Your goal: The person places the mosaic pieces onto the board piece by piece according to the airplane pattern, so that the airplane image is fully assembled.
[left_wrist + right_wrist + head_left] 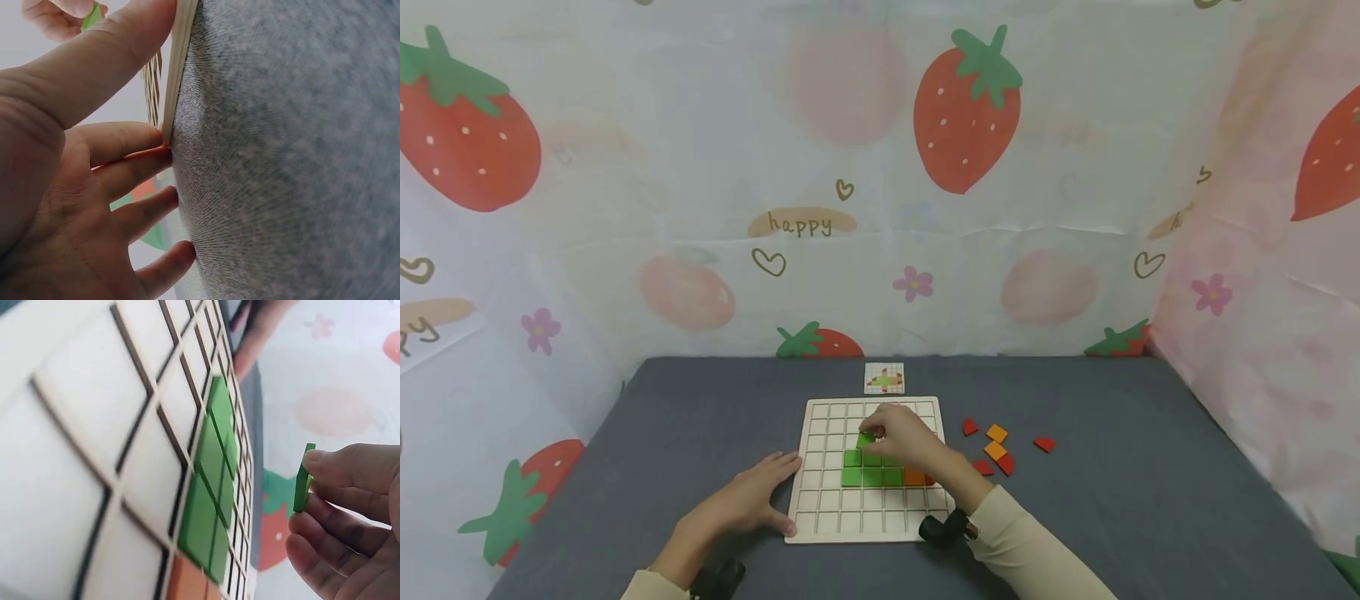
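Note:
A wooden grid board (pixel 827 523) lies on the table, with green tiles (pixel 872 477) together in its middle squares. Beside them in the same row are an orange tile (pixel 913 477) and a red piece (pixel 929 480), partly covered by the right arm. My right hand (pixel 904 435) pinches a green square tile (pixel 302 478) between thumb and fingers, held above the board. At the board's left edge, my left hand (pixel 752 493) spreads its fingers, touching the rim; in the left wrist view its thumb (pixel 94 62) and index fingertip meet the wooden edge.
Right of the board lie loose red pieces (pixel 1044 444) and orange tiles (pixel 997 433). A small picture card (pixel 884 378) sits behind the board. Dark grey cloth (pixel 722 417) covers the table, and a strawberry-print curtain (pixel 880 167) hangs around it.

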Tool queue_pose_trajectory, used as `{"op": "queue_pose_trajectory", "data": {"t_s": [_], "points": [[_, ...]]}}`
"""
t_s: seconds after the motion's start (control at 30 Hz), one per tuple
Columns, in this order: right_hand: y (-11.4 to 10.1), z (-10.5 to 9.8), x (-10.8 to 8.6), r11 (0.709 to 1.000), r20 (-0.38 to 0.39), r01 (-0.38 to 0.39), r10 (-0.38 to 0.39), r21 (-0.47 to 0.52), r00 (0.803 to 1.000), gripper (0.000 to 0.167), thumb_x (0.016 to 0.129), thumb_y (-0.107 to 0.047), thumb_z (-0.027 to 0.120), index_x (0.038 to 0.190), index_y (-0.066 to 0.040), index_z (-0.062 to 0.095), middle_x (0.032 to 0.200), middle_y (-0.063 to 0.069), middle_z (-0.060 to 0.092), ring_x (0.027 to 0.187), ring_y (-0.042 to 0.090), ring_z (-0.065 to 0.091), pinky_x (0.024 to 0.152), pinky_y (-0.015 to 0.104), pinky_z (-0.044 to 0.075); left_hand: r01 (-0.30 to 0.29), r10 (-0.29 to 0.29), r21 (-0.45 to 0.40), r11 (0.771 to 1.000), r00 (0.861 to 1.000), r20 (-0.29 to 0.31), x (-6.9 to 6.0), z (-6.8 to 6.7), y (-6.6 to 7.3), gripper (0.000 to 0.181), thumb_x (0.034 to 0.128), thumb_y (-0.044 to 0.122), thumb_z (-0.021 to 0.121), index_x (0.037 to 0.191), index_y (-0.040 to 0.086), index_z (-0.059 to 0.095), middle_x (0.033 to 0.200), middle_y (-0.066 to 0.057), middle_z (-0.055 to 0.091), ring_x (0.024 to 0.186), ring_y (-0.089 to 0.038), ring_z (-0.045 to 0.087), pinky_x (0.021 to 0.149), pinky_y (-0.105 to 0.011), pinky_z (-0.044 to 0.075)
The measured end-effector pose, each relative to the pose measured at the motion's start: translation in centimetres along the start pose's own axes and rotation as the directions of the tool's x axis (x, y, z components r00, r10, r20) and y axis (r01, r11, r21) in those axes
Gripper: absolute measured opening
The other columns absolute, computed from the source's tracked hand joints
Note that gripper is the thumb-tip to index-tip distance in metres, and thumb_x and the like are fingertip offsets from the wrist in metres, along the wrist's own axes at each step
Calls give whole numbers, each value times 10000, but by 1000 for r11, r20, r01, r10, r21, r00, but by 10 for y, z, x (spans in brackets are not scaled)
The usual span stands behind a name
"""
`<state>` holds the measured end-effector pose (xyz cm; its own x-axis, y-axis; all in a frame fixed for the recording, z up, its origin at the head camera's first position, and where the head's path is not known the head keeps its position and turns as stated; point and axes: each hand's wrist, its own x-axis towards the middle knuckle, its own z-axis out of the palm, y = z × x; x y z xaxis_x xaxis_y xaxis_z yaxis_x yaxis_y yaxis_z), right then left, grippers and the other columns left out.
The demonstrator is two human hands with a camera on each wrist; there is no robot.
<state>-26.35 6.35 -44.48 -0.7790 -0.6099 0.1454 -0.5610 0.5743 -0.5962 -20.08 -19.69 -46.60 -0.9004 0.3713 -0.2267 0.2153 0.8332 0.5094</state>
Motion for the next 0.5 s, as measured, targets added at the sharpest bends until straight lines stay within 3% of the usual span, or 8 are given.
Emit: {"op": "queue_pose_trajectory", "data": {"t_s": [0.17,0.5], "points": [[-10,11,5,999,48,21,-19,-32,999,253,841,-50,698,1083,21,724,964,102,679,873,227,635,747,267,525,-9,9,-12,1000,1000,-4,0,-1,0,985,635,291,873,1448,-27,417,1533,-206,383,1449,-451,261,1075,-695,255],[-21,31,15,988,106,55,-40,-147,994,230,828,-78,721,1052,-34,749,939,45,689,782,77,574,699,177,480,-8,8,-30,1000,1000,-6,-2,-1,1,991,634,305,871,1448,-30,417,1533,-214,378,1448,-455,259,1081,-687,253]]}}
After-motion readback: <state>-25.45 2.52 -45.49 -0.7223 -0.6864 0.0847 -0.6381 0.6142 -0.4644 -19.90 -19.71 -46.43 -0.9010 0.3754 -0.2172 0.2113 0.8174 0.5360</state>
